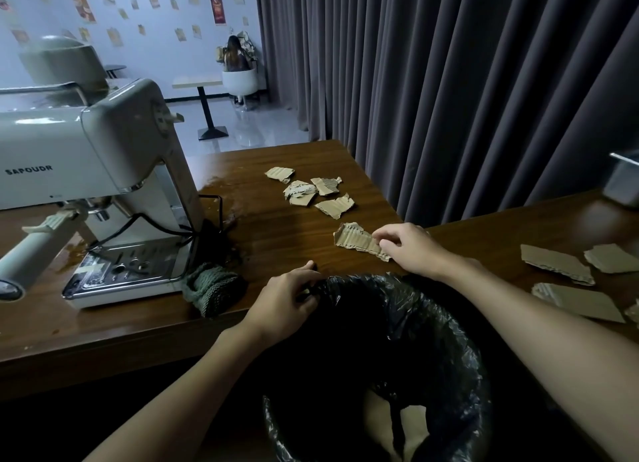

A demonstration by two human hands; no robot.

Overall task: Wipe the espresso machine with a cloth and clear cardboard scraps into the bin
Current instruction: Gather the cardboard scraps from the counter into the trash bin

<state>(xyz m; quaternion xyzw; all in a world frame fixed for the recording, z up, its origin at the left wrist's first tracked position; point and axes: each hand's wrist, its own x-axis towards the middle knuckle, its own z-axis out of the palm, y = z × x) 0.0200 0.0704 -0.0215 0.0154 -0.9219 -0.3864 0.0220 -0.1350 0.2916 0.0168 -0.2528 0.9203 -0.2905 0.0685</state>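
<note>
Dark wood forms the table [276, 226] across the middle of the frame, with the cream espresso machine [103, 171] at the left and the green cloth [212, 288] lying beside its base. The black-lined bin [432, 340] is held at its rim, lower centre, by the closed left hand [290, 295]. A cardboard scrap [359, 242] is pinched by the right hand [411, 249] at centre right; further scraps [311, 193] lie above.

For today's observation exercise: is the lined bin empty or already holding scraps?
Holding scraps: pale cardboard pieces show at the bottom of the bin.
</note>
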